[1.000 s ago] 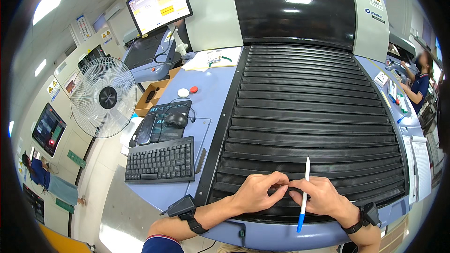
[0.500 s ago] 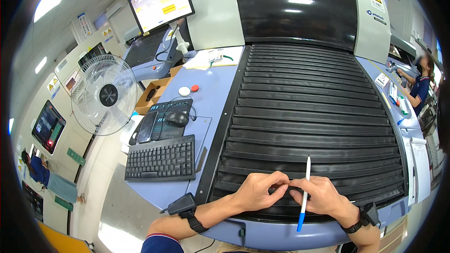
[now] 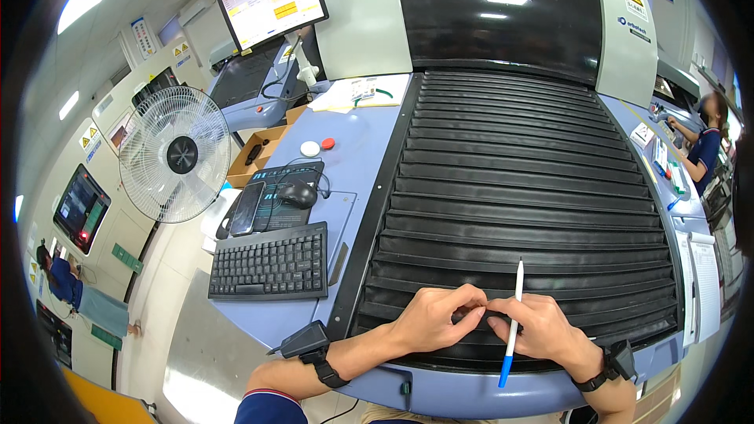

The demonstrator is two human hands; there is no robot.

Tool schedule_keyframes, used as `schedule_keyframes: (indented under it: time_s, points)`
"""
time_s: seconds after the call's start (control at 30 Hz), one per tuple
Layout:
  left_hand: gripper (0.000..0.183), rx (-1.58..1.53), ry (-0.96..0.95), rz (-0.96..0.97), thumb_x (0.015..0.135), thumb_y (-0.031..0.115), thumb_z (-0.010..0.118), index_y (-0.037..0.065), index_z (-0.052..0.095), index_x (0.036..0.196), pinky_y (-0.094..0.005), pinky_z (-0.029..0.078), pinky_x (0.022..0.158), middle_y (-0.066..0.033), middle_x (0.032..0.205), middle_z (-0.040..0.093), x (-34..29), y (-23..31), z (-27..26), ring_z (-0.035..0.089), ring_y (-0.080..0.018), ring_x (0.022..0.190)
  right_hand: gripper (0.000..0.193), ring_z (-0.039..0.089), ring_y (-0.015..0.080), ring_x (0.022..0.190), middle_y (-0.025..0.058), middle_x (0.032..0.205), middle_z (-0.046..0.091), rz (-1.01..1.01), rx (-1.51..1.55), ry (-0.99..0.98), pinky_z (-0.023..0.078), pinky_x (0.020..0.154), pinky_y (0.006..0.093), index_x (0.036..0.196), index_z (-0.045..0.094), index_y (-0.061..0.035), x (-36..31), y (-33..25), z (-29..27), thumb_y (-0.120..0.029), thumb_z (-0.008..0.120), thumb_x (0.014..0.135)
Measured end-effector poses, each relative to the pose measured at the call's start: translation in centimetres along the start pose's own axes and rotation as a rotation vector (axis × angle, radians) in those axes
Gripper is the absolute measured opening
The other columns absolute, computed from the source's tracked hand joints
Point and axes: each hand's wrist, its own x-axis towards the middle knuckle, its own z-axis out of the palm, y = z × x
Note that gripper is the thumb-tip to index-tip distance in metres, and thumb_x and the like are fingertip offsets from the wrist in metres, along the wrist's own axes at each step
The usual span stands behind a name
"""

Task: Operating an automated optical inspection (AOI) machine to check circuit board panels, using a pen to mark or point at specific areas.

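Observation:
My left hand (image 3: 441, 317) rests low over the black ribbed bellows cover (image 3: 518, 220), thumb and index finger bent into a pinch. Whether anything small sits in that pinch I cannot make out. Close on its right is my right hand (image 3: 542, 328), its fingers curled and their tips almost meeting those of the left. A white pen with a blue end (image 3: 514, 318) is held in the right hand, thin tip pointing away from me and blue end toward me. Black straps with small boxes are on both wrists.
On the left lie a black keyboard (image 3: 269, 263), a mouse (image 3: 297, 195) and a phone (image 3: 248, 208). Beyond them are a white and a red button (image 3: 327, 144), a monitor (image 3: 272, 1) and a fan (image 3: 174, 155). Papers (image 3: 704, 286) lie at right; a person (image 3: 703, 141) works farther off.
Both hands keep nearly the same pose, with the pen still in the right one. Only the head view has shifted slightly.

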Motion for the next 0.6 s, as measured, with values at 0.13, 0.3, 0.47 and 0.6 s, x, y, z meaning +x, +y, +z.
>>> schedule_keyframes:
  time_s: [0.13, 0.3, 0.47, 0.6]
  points:
    - [0.014, 0.004, -0.005, 0.000, 0.088, 0.001, 0.076, 0.001, 0.069, 0.100, -0.0310, 0.058, 0.064, -0.0100, 0.081, 0.074, -0.15, -0.22, -0.02, 0.075, -0.0227, 0.071, 0.032, 0.069, 0.0330, 0.065, 0.0122, 0.073, 0.069, -0.003, 0.001, -0.005, 0.056, 0.060, 0.0415, 0.110, 0.069, -0.0047, 0.06, -0.09, 0.02, -0.008, 0.082, 0.081]
    - [0.014, 0.000, -0.004, 0.001, 0.088, 0.001, 0.076, 0.001, 0.069, 0.100, -0.0313, 0.058, 0.063, -0.0101, 0.080, 0.074, -0.27, -0.15, 0.02, 0.075, -0.0228, 0.071, 0.031, 0.069, 0.0329, 0.065, 0.0121, 0.071, 0.068, 0.001, -0.003, -0.005, 0.056, 0.060, 0.0418, 0.109, 0.069, -0.0044, -0.02, -0.15, 0.08, -0.009, 0.082, 0.081]
    - [0.013, -0.001, -0.014, -0.013, 0.088, 0.002, 0.076, 0.001, 0.069, 0.099, -0.0311, 0.057, 0.062, -0.0101, 0.080, 0.074, -0.09, -0.17, -0.01, 0.075, -0.0227, 0.070, 0.031, 0.068, 0.0316, 0.062, 0.0115, 0.071, 0.069, -0.006, -0.016, 0.007, 0.054, 0.058, 0.0399, 0.107, 0.070, -0.0040, 0.01, 0.07, 0.15, -0.008, 0.084, 0.080]
    - [0.013, 0.004, -0.012, -0.007, 0.089, 0.002, 0.077, 0.001, 0.069, 0.099, -0.0312, 0.057, 0.061, -0.0097, 0.079, 0.074, -0.08, -0.05, -0.14, 0.075, -0.0224, 0.070, 0.032, 0.067, 0.0303, 0.060, 0.0109, 0.072, 0.070, -0.028, -0.024, 0.023, 0.053, 0.056, 0.0380, 0.106, 0.071, -0.0034, 0.06, 0.08, 0.17, -0.006, 0.085, 0.078]
